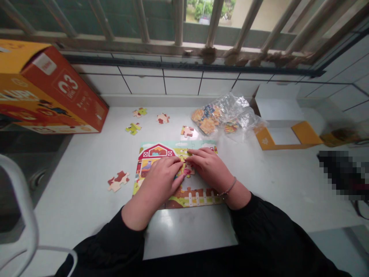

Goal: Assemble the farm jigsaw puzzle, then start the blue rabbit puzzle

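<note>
A partly assembled farm jigsaw puzzle [198,195] lies flat on the counter, showing a red barn at upper left and a white fence along the bottom. Near its middle is a pink, white and green puzzle piece [188,170], partly covered by fingers. My left hand [163,173] reaches over the barn, its fingers and thumb closed at the piece's left edge. From the right, my right hand [210,166] has bent fingers closed on the piece's upper right side. A gap in the puzzle, with grey counter showing, lies below my right hand.
Loose puzzle pieces lie around: a brown-and-white piece [118,181] at left and several beyond the puzzle, including a cow-patterned piece [187,131]. Behind are a plastic bag of pieces [213,115] and an open yellow box [276,137]. A large orange box [69,92] stands at left.
</note>
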{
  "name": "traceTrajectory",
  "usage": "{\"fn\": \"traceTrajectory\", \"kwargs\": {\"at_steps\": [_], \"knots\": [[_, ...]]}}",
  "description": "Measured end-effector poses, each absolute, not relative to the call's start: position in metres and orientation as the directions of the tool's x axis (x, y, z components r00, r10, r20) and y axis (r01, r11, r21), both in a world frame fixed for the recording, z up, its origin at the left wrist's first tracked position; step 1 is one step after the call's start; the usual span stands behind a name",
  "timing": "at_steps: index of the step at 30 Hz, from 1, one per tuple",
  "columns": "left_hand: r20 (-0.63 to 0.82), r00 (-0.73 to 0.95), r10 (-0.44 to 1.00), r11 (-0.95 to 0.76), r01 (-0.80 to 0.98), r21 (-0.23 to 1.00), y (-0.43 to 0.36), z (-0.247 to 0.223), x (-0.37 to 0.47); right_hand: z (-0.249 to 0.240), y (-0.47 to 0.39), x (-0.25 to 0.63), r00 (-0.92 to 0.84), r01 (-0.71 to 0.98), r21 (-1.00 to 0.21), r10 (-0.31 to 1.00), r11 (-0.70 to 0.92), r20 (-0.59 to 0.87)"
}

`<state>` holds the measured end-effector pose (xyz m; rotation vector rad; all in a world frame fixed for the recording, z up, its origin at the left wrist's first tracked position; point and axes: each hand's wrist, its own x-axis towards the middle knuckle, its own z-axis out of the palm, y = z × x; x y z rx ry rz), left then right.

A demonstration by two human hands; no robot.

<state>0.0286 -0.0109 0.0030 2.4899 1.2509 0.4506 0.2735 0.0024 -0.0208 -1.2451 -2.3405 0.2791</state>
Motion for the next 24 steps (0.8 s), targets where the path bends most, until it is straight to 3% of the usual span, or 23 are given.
{"fn": "traceTrajectory", "kwargs": {"at_steps": [17,20,24], "knots": [[0.073,0.588,0.805,-0.559,0.714,0.422,-0.009,0.017,0.025,-0.018,-0.005,0.276,-0.452,0.735,-0.393,0.832,0.552,0.322],[0.046,0.477,0.878,-0.460,0.813,0.356,-0.006,0.028,-0.004,-0.014,-0.006,0.278,-0.398,0.740,-0.432,0.854,0.515,0.336],[0.012,0.199,0.980,-0.197,0.959,0.203,-0.009,0.032,-0.072,-0.010,-0.006,0.282,-0.302,0.745,-0.483,0.877,0.461,0.373]]}}
